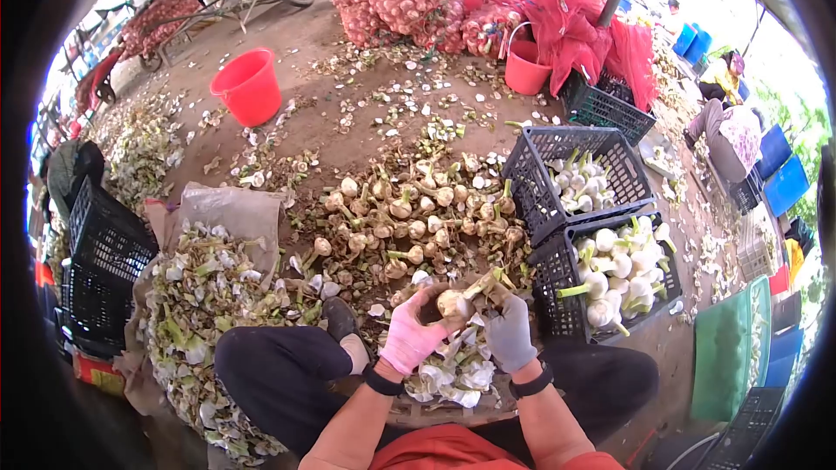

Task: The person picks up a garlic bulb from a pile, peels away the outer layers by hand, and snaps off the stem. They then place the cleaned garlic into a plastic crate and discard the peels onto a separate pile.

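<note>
A garlic bulb (453, 304) with a green stem is held between my two gloved hands, above a pile of white peelings (457, 365). My left hand (414, 331), in a pink and white glove, is wrapped round the bulb's left side. My right hand (510, 331), in a grey glove, grips the stem end. Unpeeled garlic (401, 209) with soil on it lies heaped on the ground in front of me. To the right, a black crate (557, 292) holds clean white bulbs with green stems, and a second black crate (533, 157) behind it holds more pale garlic.
Peelings (200, 331) cover a sack (231, 209) at left, near stacked black crates (109, 244). Farther off are a red bucket (246, 87), another red bucket (526, 70) and filled net bags (401, 9). Several people sit at the right, near a green crate (723, 357).
</note>
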`<state>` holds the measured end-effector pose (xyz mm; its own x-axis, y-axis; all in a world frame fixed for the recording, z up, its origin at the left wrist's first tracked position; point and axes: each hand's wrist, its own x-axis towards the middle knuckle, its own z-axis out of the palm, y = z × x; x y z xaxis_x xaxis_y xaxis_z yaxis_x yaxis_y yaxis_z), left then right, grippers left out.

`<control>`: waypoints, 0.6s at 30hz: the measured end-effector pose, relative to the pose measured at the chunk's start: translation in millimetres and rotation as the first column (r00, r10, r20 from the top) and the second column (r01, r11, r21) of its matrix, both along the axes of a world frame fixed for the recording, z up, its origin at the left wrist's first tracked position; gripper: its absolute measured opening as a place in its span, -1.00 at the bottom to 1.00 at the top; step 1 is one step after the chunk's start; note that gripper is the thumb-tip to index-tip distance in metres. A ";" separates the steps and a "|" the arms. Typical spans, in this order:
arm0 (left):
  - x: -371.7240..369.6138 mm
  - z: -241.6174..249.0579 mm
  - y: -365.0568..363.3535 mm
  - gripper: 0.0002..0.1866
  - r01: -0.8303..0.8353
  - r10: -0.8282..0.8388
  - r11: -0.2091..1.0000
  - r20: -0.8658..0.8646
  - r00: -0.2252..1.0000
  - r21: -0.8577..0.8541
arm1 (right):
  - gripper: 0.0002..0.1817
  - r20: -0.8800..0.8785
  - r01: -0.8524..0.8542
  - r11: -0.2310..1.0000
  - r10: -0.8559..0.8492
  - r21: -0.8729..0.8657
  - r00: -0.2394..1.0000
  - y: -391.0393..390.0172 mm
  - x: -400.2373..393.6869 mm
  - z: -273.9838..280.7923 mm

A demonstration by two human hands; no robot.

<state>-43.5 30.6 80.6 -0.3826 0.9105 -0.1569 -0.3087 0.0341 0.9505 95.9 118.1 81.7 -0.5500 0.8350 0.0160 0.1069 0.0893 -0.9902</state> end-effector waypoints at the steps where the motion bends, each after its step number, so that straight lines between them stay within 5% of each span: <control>1: -0.9 -1.6 -4.0 -0.43 0.042 -0.049 0.996 0.097 0.994 0.073 | -0.60 -0.031 0.008 0.999 -0.010 -0.052 0.999 -2.2 0.4 1.4; 2: -2.3 -4.0 -6.8 -0.43 0.040 -0.047 0.996 0.094 0.994 0.075 | -0.60 -0.034 0.006 0.999 -0.008 -0.050 0.999 -4.8 -0.2 4.2; 4: -3.1 -9.1 -12.0 -0.45 0.053 -0.124 0.988 0.552 0.825 0.143 | -0.61 0.007 0.090 0.994 -0.091 0.063 0.996 -11.4 -0.8 9.5; 6: -4.8 -19.8 -15.5 -0.42 0.073 -0.116 0.993 0.599 0.793 0.095 | -0.61 -0.014 0.055 0.998 -0.054 0.015 0.998 -14.6 -0.5 9.4; 8: -20.4 -38.3 -16.7 -0.42 0.299 -0.273 0.943 0.856 0.439 0.147 | -0.62 -0.036 0.021 0.999 -0.022 -0.032 0.999 -15.6 0.5 7.7; 10: -15.7 -40.3 -20.4 -0.38 0.285 -0.252 0.952 0.814 0.524 0.111 | -0.61 -0.020 0.008 0.996 -0.010 -0.092 1.000 -15.4 3.3 4.9; 11: -9.9 -29.6 -21.8 -0.39 0.240 -0.197 0.970 0.716 0.670 0.042 | -0.61 -0.018 0.010 0.995 -0.012 -0.096 1.000 -15.9 3.5 8.3; 13: 1.1 -22.2 -22.7 -0.43 0.085 -0.060 0.996 0.459 0.886 -0.034 | -0.62 0.028 0.051 0.999 -0.051 -0.016 0.998 -15.6 2.8 17.7; 14: 6.1 -20.4 -23.6 -0.37 -0.010 0.013 1.000 0.192 0.981 -0.014 | -0.62 0.030 0.052 0.998 -0.052 -0.022 0.998 -15.9 3.7 15.9; 16: 8.6 -43.2 -16.8 -0.34 -0.104 0.093 0.988 0.098 0.991 0.113 | -0.62 0.036 0.007 0.999 -0.005 -0.044 0.999 -15.6 5.2 12.1; 18: 0.8 -34.1 -17.8 -0.34 -0.080 0.078 0.997 0.076 0.994 0.018 | -0.60 0.004 0.004 1.000 -0.004 -0.009 1.000 -18.3 2.6 12.2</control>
